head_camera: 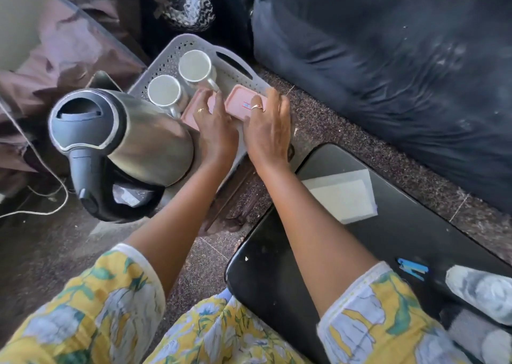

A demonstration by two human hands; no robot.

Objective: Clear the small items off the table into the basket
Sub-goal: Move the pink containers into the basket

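One big dark sofa (388, 73) fills the upper right, and below it we have the black table (415, 239) at the lower right. Next in size is the steel kettle (124, 131), standing at the left on its base, just beside the grey basket (166, 59). The basket sits on the speckled floor between the kettle and the sofa.

Both arms are stretched out over that basket. The left hand (216, 125) lies on the left pink lid (189, 116), fingers straight and close together, pressing down on it. The right hand (267, 125) lies across the right pink lid (238, 99), fingers straight and a little apart. The fingertips are blurred, so we cannot tell whether any of them hook over the far edge. Both lids lie flat inside the basket at its near end.

Behind them in the basket stand two metal mugs, the near mug (164, 89) and the far mug (194, 66), both upright and side by side.

On the table we see a white paper (343, 197) lying flat, a crumpled white cloth (484, 291) at the right edge, and a small blue item (412, 269) near it.
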